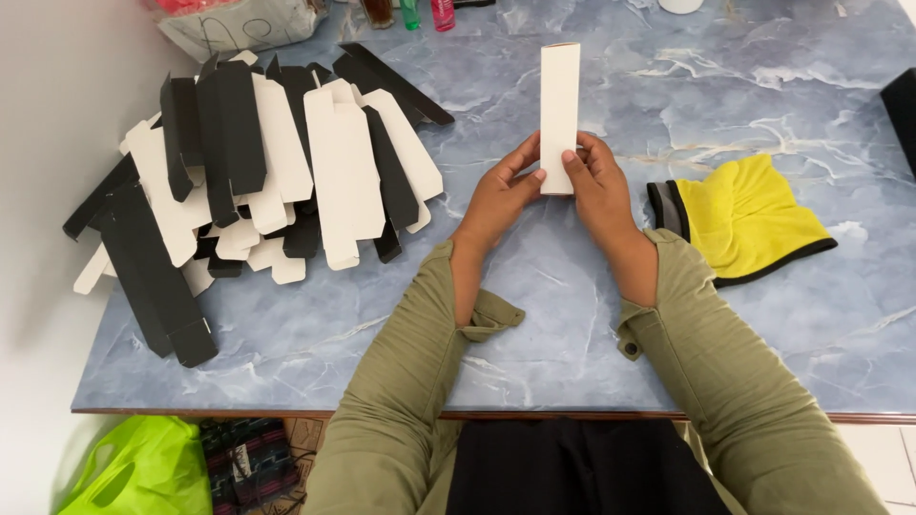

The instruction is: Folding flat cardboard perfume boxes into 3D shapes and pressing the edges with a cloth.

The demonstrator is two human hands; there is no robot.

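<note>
At the middle of the frame, two hands hold a tall white box over the blue marble table. The left hand and the right hand sit close together, both pinched on the bottom end of the box. The left thumb presses on the box's left edge and the right thumb on its front, low down. The box stands with its long side running up and down in the frame, and its top end points to the top edge. Most of the box sticks out above the hands, so both hands are at the same end and about the same way from it.

At the left of the frame lies a pile of flat black and white box blanks, well apart from the hands. At the right lies a yellow cloth with a dark edge, near the right wrist. A green bag sits under the table at the lower left.
</note>
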